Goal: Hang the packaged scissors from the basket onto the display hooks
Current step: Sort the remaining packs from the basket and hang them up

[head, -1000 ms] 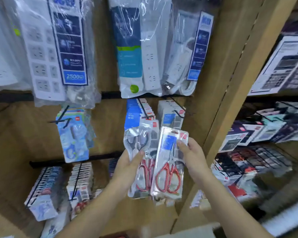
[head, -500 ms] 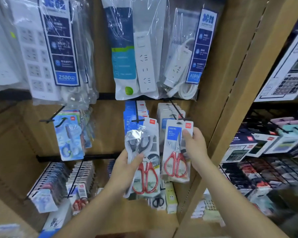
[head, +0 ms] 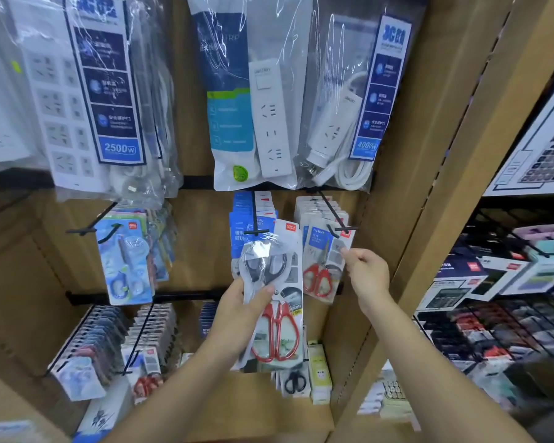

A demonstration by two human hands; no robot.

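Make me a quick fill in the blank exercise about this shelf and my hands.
The left hand holds packs of ___.
The right hand pinches a hung pack with ___ handles.
The power strip above the right hand is labelled ___ W.
Missing: scissors; red; 4000.

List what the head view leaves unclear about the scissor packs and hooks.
- The basket: outside the head view entirely.
- Pack count in the left hand: the held scissors packs overlap, head view.
- Hang hole of the hung pack on the right hook: too small, head view.
- The right hand: pinching or just touching that pack, unclear.
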